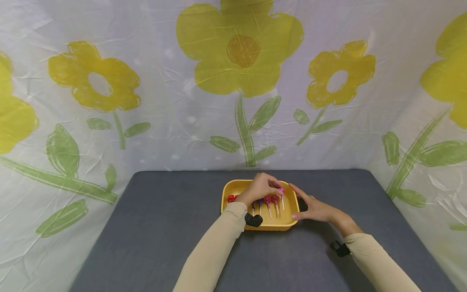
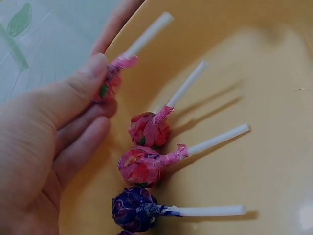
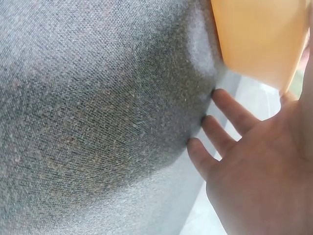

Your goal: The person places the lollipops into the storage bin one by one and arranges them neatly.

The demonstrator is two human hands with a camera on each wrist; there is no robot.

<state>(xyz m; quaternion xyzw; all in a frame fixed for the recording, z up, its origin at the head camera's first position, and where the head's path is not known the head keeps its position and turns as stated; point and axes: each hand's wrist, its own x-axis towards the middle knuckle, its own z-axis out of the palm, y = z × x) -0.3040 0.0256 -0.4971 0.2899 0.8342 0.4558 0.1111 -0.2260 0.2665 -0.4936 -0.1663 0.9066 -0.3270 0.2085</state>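
My left hand (image 1: pixel 260 187) reaches over a yellow plastic tray (image 1: pixel 270 228), pinching a pink-wrapped lollipop (image 2: pixel 111 84) between thumb and fingers. Its white stick points away from the hand in the left wrist view. Below it lie two more pink lollipops (image 2: pixel 141 165) and a dark blue one (image 2: pixel 134 209), lined up side by side with sticks the same way. Red-wrapped candy (image 1: pixel 231 198) shows at the tray's left, partly hidden by my left wrist. My right hand (image 1: pixel 317 210) spreads along the tray's right side, thumb and forefinger touching the rim, other fingers extended outside it.
The tray stands on a dark grey table (image 1: pixel 175 227) near its far edge. Behind hangs a pale cloth (image 1: pixel 164 121) printed with yellow flowers. Both wrists carry small black devices (image 1: pixel 253 220).
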